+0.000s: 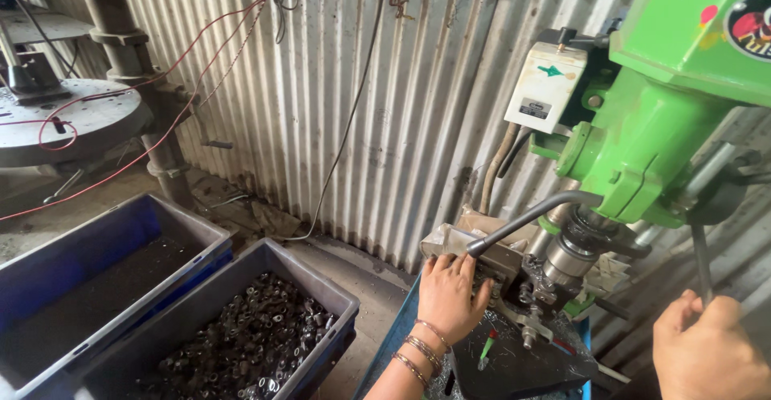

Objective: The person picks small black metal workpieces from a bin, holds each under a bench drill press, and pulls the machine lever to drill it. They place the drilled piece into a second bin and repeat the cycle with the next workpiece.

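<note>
A green drill press (658,119) fills the right side, its chuck (570,251) pointing down over a dark work table (522,368). My left hand (450,295), with bangles at the wrist, rests on the metal vise or fixture (490,255) under the chuck; what its fingertips touch is hidden. My right hand (711,352) at the lower right is closed around a thin feed lever (700,259) of the press. Another curved grey lever (526,219) sticks out toward the left hand.
Two blue-grey plastic crates sit at the lower left: the near crate (321,287) holds several small dark metal parts, the far crate (144,223) dark swarf. A corrugated metal wall (361,103) with hanging wires stands behind. Another machine's round table (72,119) is at far left.
</note>
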{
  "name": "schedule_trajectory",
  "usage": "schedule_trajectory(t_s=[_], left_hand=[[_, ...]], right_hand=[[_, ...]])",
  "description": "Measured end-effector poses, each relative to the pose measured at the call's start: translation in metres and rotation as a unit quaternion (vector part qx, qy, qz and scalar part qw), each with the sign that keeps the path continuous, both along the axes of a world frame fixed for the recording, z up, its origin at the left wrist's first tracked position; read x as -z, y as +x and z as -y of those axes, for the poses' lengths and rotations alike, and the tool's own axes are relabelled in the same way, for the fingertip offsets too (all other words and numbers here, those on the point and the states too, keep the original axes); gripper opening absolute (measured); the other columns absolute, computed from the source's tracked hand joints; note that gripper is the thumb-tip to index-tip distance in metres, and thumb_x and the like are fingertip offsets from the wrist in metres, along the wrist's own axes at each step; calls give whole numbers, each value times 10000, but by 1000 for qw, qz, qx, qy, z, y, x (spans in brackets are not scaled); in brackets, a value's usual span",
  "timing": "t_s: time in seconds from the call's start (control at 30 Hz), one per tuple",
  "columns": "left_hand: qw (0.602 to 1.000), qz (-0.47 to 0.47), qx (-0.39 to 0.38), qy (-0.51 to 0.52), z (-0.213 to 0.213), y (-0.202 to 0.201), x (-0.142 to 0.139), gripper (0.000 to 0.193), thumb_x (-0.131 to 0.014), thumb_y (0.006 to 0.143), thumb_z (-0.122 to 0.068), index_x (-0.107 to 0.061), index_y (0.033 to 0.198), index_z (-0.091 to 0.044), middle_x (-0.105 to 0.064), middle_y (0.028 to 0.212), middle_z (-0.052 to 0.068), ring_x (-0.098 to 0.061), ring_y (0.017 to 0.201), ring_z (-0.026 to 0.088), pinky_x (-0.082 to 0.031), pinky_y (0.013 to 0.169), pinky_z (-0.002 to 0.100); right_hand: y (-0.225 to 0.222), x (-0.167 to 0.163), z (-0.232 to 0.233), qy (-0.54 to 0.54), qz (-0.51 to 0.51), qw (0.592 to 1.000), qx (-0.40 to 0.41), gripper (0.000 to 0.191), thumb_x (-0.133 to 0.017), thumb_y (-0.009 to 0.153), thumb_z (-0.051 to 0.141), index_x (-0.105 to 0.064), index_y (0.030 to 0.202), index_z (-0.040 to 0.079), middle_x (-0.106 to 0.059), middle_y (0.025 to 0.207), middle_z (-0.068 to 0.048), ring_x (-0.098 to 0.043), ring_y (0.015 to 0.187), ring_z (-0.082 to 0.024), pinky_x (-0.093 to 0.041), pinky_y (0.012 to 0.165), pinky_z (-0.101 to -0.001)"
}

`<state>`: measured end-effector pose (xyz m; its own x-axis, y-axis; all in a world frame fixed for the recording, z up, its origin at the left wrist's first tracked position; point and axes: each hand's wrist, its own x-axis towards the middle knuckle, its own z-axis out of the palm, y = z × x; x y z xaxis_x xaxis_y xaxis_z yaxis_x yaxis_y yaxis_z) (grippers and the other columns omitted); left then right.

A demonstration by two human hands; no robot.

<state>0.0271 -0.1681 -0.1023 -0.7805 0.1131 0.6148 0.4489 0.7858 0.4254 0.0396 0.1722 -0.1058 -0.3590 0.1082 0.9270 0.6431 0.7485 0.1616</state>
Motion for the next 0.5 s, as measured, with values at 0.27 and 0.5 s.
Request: schedule_trajectory(t_s=[0.27, 0.5], left_hand=[[1000, -26, 1, 12, 3, 0, 9, 598, -602, 949, -374, -597, 1328, 88, -664, 1309, 204, -558, 1176, 357, -383, 1030, 484], [999, -36, 11, 31, 4, 1, 11, 572, -610, 959, -360, -604, 1320, 85, -667, 1328, 198, -576, 1167, 356, -381, 1052, 490]], right_hand=[[-4, -4, 11, -69, -46, 986, -144, 241, -612, 1021, 258, -496, 832, 163, -620, 746, 40, -618, 594, -102, -470, 556, -219], [-1, -14, 22, -97, -41, 981, -164, 273, -608, 1039, 236, -476, 829, 122, -571, 687, 40, -580, 554, -87, -446, 533, -205]])
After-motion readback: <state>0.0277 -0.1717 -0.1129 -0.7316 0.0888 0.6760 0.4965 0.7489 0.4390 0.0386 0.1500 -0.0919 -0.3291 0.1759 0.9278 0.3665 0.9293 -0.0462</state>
